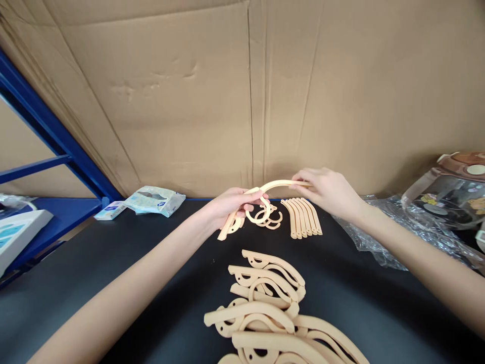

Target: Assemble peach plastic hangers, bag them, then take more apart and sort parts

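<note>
Above a black table (359, 303), the left hand (229, 207) grips a cream hanger (278, 183) beside its hook (269, 208); the right hand (324, 187) pinches its other end. Writing on the packet (153, 199) at back left is too small to read.

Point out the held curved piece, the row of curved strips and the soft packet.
Held curved piece (279, 182): head view, on its exposed arch.
Row of curved strips (302, 217): head view, on a middle strip.
Soft packet (156, 201): head view, on its printed side.
</note>
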Action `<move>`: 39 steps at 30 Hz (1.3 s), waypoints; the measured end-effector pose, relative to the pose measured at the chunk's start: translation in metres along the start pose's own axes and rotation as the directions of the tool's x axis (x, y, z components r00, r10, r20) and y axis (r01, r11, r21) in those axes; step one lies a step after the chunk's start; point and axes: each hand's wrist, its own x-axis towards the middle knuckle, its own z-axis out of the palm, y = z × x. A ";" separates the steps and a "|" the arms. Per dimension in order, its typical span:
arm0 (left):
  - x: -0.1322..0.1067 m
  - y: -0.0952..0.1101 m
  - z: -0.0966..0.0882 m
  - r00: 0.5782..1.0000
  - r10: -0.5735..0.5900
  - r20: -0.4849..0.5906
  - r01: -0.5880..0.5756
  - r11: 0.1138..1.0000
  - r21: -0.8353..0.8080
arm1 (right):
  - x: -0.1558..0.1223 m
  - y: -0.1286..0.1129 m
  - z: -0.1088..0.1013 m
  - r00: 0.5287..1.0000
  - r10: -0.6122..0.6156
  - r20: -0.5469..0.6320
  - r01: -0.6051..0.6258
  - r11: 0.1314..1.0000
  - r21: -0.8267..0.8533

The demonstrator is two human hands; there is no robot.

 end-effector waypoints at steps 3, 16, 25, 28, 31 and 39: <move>-0.001 -0.002 0.007 1.000 -0.009 0.021 0.007 0.996 0.084 | -0.007 -0.019 0.001 0.953 -0.195 0.233 0.278 0.869 -0.409; -0.017 0.013 0.018 0.994 -0.039 -0.100 0.082 0.871 0.484 | -0.011 -0.028 0.012 0.877 -0.021 0.481 0.273 0.845 -0.461; -0.026 0.016 0.022 0.991 0.110 -0.078 -0.055 0.857 0.512 | -0.004 0.020 0.015 0.844 0.467 0.263 -0.189 0.718 -0.670; -0.027 0.018 0.026 0.984 0.155 -0.087 -0.098 0.883 0.459 | -0.007 0.025 0.027 0.798 0.544 0.260 -0.243 0.685 -0.687; -0.029 0.020 0.028 0.972 0.212 -0.104 -0.157 0.909 0.387 | -0.009 0.028 0.031 0.769 0.580 0.269 -0.263 0.670 -0.694; -0.022 0.021 0.020 0.942 0.276 -0.191 -0.226 0.942 0.249 | -0.008 0.039 0.026 0.720 0.592 0.362 -0.256 0.712 -0.654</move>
